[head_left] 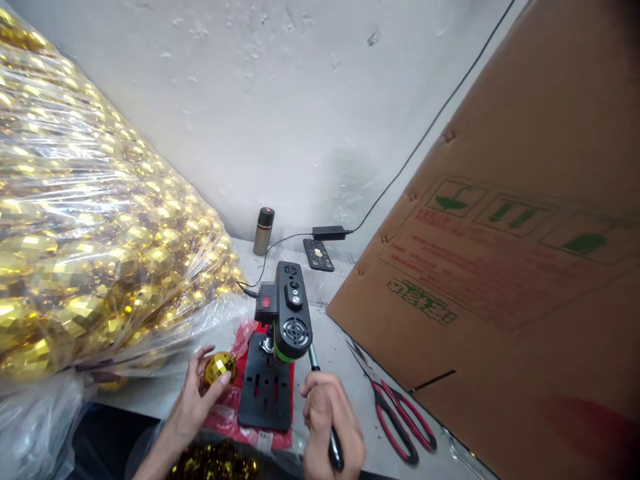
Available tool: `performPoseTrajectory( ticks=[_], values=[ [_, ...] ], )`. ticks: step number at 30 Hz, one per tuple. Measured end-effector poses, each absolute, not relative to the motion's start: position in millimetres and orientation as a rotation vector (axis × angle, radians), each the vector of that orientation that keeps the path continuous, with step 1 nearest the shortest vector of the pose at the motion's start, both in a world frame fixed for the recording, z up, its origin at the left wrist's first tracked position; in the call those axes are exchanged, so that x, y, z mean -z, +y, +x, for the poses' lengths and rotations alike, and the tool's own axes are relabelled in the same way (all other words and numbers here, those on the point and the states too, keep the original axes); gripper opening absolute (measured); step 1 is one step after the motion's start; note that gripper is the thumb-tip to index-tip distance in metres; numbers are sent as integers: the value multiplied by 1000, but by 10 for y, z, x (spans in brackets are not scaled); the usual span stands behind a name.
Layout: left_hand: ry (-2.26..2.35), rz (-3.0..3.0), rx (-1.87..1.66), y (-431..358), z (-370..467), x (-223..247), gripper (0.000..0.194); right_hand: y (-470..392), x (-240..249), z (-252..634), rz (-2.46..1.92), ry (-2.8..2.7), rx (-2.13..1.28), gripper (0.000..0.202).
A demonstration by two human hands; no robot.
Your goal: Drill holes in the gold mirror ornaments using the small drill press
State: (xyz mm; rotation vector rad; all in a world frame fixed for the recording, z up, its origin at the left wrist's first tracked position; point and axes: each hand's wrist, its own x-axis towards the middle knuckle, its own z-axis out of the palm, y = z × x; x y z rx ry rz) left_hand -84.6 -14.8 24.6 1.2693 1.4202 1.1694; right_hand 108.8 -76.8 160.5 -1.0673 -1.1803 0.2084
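My left hand [197, 393] is closed around a shiny gold faceted ball ornament [219, 369], left of a small bench drill press [294, 307]. My right hand [330, 420] grips the black-handled lever [336, 450] on the machine's right side. The machine has a black head with round vents and a green ring at its lower end. Its slotted black base plate [265, 393] rests on red plastic sheeting [235, 400]. What sits under the head is mostly hidden from above.
A clear plastic bag of gold balls [100, 233] fills the left. A large cardboard box [500, 220] stands at right, with red-handled scissors [395, 413] beside it. Behind the machine are a dark bottle [264, 231], a phone [319, 255] and a power adapter [329, 233]. More gold pieces [215, 462] lie below.
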Motion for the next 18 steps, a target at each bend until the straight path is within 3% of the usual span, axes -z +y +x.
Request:
performPoseTrajectory(
  ticks=[6, 11, 18],
  values=[
    [1310, 1356, -1011, -307, -502, -96, 58, -699, -1677, 1319, -1000, -1494, -81, 28],
    [1411, 1735, -968, -187, -293, -242, 49, -734, -1610, 1282, -1039, -1419, -129, 26],
    [1417, 2095, -646, 28, -152, -524, 44, -775, -1574, 1148, -1037, -1296, -202, 30]
  ],
)
